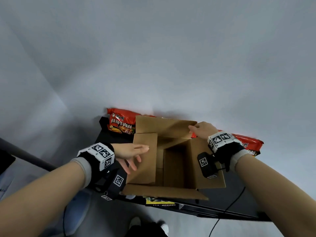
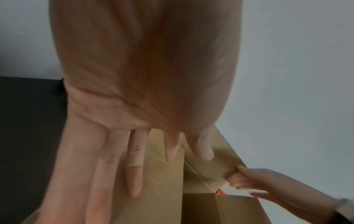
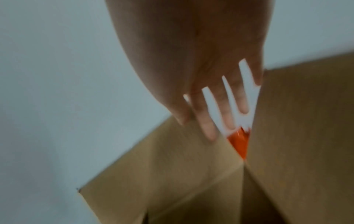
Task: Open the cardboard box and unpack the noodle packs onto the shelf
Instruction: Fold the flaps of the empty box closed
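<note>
The cardboard box (image 1: 176, 166) stands open on the shelf (image 1: 230, 202). My left hand (image 1: 131, 151) lies flat on the box's left flap (image 1: 145, 161), and my right hand (image 1: 201, 130) pinches the corner of its far flap (image 1: 162, 125) (thumb in front, fingers spread behind). Noodle packs (image 1: 121, 122) lie behind the box, so the next reach goes down past my right hand. The box's floor is too dark to tell whether any pack is left.

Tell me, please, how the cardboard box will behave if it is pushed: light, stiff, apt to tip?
Probably light: the box looks empty inside, so it should slide easily on the shelf. Its open flaps likely bend under pressure.
</note>
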`<move>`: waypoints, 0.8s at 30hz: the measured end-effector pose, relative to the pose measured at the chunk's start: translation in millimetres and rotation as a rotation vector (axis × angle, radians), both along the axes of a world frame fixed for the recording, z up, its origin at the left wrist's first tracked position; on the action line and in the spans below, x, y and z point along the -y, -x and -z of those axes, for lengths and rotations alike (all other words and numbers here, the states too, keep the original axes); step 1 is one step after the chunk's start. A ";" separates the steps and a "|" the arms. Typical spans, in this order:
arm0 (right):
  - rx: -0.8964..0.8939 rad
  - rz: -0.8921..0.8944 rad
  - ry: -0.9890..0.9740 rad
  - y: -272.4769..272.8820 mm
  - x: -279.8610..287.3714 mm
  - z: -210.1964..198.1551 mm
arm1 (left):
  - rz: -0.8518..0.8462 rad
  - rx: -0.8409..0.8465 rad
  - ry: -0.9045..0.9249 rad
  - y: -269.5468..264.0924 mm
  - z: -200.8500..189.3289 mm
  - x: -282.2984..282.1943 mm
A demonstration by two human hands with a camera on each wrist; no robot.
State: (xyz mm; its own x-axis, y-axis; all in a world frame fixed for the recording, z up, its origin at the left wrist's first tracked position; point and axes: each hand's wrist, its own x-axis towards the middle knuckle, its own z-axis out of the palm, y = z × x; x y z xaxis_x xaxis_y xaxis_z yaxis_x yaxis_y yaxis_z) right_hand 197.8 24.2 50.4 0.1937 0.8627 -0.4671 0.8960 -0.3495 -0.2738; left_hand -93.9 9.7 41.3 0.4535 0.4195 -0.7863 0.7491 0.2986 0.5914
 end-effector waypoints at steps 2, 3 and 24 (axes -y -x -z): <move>0.161 -0.062 0.033 -11.0 10.5 -21.0 | -0.015 0.005 0.008 2.0 4.9 -3.0; 0.176 -0.068 0.076 -17.8 17.9 -27.9 | 0.004 0.008 0.004 3.5 7.4 -5.3; -0.846 0.066 0.477 15.1 35.9 37.4 | 0.823 -0.128 -0.189 24.3 14.7 9.6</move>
State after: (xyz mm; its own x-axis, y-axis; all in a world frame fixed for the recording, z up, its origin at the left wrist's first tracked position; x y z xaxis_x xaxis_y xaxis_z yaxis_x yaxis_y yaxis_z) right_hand 182.7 -11.6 13.0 -0.3254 0.5460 -0.7720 0.4432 -0.6331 -0.6346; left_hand -118.2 0.1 26.6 0.5837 0.1244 -0.8024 0.7485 -0.4655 0.4723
